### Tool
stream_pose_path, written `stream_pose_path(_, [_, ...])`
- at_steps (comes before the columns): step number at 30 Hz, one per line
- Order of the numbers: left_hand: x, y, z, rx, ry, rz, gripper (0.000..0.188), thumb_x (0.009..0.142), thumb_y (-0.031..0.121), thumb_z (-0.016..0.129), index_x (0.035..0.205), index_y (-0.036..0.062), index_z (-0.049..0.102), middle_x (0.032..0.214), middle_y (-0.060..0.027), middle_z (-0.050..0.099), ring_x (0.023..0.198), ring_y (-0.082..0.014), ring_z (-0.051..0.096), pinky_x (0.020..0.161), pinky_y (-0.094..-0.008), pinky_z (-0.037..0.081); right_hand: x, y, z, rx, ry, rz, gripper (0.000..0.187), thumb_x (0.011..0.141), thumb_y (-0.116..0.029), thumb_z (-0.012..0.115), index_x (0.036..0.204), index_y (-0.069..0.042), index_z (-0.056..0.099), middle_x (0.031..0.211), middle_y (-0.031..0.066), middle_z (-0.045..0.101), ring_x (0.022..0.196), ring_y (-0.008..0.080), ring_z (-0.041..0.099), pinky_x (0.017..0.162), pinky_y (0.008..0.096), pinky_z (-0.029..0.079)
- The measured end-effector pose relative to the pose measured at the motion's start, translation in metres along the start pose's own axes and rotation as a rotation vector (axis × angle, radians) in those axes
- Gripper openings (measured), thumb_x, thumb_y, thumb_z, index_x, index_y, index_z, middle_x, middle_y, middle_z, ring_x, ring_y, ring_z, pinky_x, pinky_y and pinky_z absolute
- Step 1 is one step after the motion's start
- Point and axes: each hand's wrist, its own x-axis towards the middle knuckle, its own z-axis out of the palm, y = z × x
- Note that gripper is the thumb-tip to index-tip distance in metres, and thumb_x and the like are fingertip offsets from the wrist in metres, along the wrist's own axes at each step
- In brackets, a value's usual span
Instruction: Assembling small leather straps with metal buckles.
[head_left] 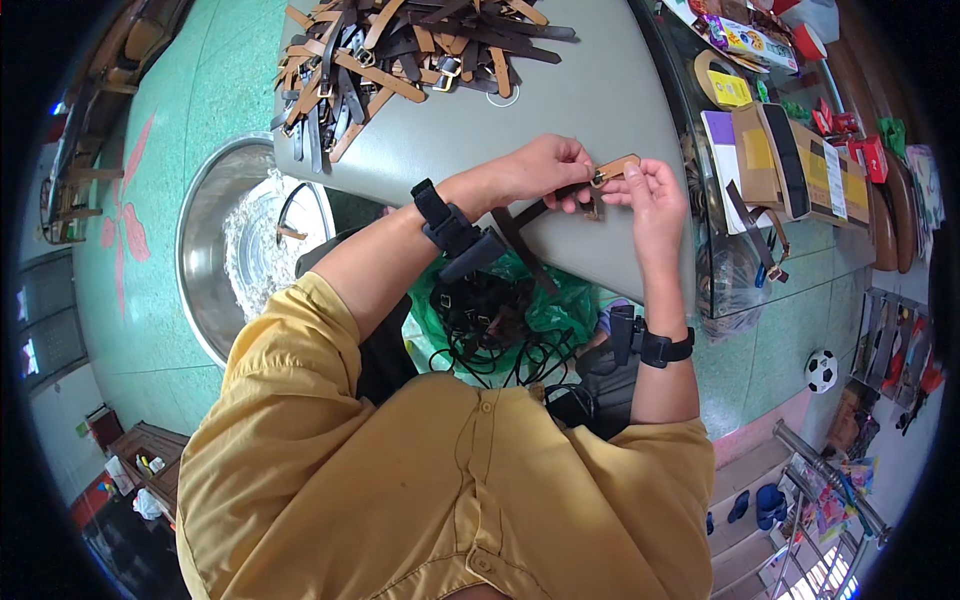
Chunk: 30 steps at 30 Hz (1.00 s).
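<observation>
A dark-brown and tan leather strap with a small metal buckle (pixel 598 181) is held between my two hands over the near right corner of the grey table (pixel 600 110). My left hand (pixel 548 168) is closed on the dark part, left of the buckle. My right hand (pixel 650 195) pinches the tan strap end (pixel 620 169) between thumb and fingers. Below my left hand a dark strap length (pixel 522 250) hangs over the table edge; whether it belongs to the same strap I cannot tell. A heap of black and tan buckled straps (pixel 400 60) covers the table's far left.
Under the table edge, a green plastic bag (pixel 560 305) holds black straps with buckles. A metal basin (pixel 190 240) with a strap in it stands on the floor at left. At right, a side table carries cardboard boxes (pixel 790 165), tape (pixel 712 75) and hanging straps (pixel 755 235).
</observation>
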Motion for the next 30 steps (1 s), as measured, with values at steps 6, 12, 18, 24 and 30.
stream_pose_path(6, [0.0, -0.001, -0.003, 0.031, -0.007, 0.002, 0.021, 0.093, 0.026, 0.047, 0.091, 0.0055, 0.053, 0.078, -0.0028, 0.063, 0.061, -0.008, 0.059, 0.052, -0.0205, 0.044, 0.0, -0.001, 0.0, 0.063, 0.008, 0.01, 0.013, 0.092, -0.01, 0.05, 0.093, 0.002, 0.047, 0.08, 0.0112, 0.058, 0.067, 0.0173, 0.063, 0.055, 0.0262, 0.054])
stream_pose_path(12, [-0.001, 0.0, -0.003, 0.027, -0.005, 0.002, 0.02, 0.092, 0.025, 0.047, 0.091, 0.0058, 0.053, 0.077, -0.0029, 0.063, 0.062, -0.0086, 0.06, 0.052, -0.0207, 0.044, -0.002, -0.003, 0.001, 0.032, -0.004, 0.033, 0.014, 0.092, -0.012, 0.049, 0.093, 0.002, 0.047, 0.083, 0.0122, 0.059, 0.068, 0.0177, 0.064, 0.056, 0.0267, 0.054])
stream_pose_path(18, [0.0, 0.0, -0.001, 0.048, 0.013, -0.01, 0.021, 0.092, 0.026, 0.047, 0.091, 0.0056, 0.053, 0.077, -0.0026, 0.062, 0.062, -0.0093, 0.06, 0.052, -0.0203, 0.044, -0.004, -0.001, 0.001, -0.065, -0.068, 0.031, 0.012, 0.091, -0.01, 0.051, 0.093, 0.002, 0.052, 0.086, 0.0096, 0.061, 0.072, 0.013, 0.062, 0.06, 0.0218, 0.048])
stream_pose_path(24, [0.007, -0.008, -0.006, 0.09, -0.026, 0.027, 0.02, 0.094, 0.022, 0.048, 0.091, 0.004, 0.056, 0.077, -0.0008, 0.06, 0.065, -0.0069, 0.055, 0.057, -0.0205, 0.043, 0.0, -0.011, -0.012, -0.147, -0.26, -0.057, 0.013, 0.088, -0.01, 0.056, 0.096, 0.001, 0.054, 0.087, 0.0046, 0.061, 0.065, 0.008, 0.057, 0.057, 0.0195, 0.042])
stream_pose_path(30, [0.009, -0.014, -0.005, 0.162, -0.101, 0.211, 0.019, 0.092, 0.018, 0.052, 0.095, 0.0011, 0.059, 0.082, 0.0016, 0.058, 0.073, -0.0067, 0.052, 0.066, -0.023, 0.044, -0.006, -0.015, -0.008, -0.121, -0.35, 0.173, 0.013, 0.083, -0.006, 0.062, 0.089, -0.002, 0.051, 0.075, 0.0011, 0.054, 0.058, 0.0055, 0.051, 0.049, 0.0179, 0.038])
